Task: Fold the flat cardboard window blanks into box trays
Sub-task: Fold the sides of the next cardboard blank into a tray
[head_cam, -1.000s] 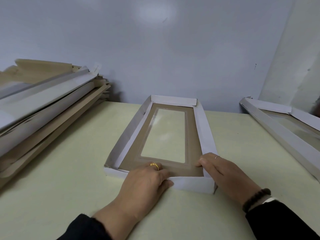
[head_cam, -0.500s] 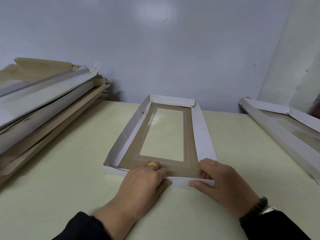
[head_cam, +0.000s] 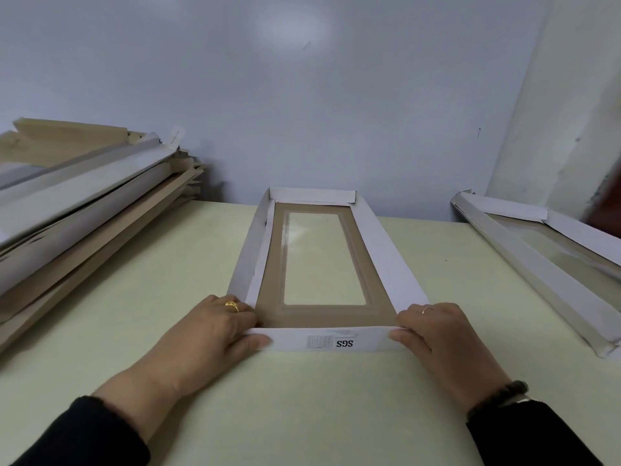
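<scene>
Pinching near end flap of white-and-brown cardboard window tray (head_cam: pixel 327 264) at both corners now: left hand (head_cam: pixel 215 327) slid off flap's middle to left corner, right hand (head_cam: pixel 437 334) gripping right corner. Tray sitting mid pale-green table (head_cam: pixel 100 331), between blank stack (head_cam: pixel 77 203) and finished tray (head_cam: pixel 551 264). Looks like last wall going up.
</scene>
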A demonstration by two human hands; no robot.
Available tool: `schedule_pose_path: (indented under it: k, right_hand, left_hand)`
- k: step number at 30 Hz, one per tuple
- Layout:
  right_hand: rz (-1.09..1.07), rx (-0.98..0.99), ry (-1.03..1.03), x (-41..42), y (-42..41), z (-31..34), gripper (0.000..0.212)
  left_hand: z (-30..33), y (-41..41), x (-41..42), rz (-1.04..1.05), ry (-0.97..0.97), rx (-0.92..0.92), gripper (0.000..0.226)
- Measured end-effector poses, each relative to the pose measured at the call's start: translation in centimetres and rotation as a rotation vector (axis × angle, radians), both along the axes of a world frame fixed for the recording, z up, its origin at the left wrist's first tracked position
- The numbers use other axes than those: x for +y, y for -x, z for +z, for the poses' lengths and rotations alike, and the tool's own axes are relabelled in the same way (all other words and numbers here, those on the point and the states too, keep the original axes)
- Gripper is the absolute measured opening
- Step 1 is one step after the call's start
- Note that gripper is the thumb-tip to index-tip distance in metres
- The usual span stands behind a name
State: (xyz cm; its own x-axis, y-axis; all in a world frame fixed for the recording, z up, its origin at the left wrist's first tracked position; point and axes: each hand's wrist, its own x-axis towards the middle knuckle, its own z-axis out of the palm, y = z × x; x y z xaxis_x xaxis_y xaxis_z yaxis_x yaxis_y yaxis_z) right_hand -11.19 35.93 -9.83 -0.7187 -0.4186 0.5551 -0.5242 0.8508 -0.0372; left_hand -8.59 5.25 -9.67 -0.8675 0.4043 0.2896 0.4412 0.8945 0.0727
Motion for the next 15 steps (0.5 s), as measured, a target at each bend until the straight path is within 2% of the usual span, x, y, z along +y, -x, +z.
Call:
schedule_pose_path:
  k: [2, 4, 8, 15]
  right_hand:
    - [0.011, 0.009, 0.002, -0.05, 0.0, 0.01, 0.021]
    - [0.027, 0.012, 0.009, 0.03, 0.02, -0.01, 0.022]
    - [0.042, 0.005, 0.016, -0.01, 0.03, 0.06, 0.023]
    - [0.028, 0.025, 0.017, 0.03, 0.22, -0.25, 0.024]
  left_hand:
    - [-0.16, 0.14, -0.26, -0.005, 0.033, 0.002, 0.093]
    - [-0.31, 0.2, -0.26, -0.014, 0.03, 0.015, 0.084]
    - [-0.27, -0.1, 0.08, -0.011, -0.042, 0.008, 0.04]
    - [-0.37, -0.1, 0.44, 0.001, -0.25, -0.002, 0.04]
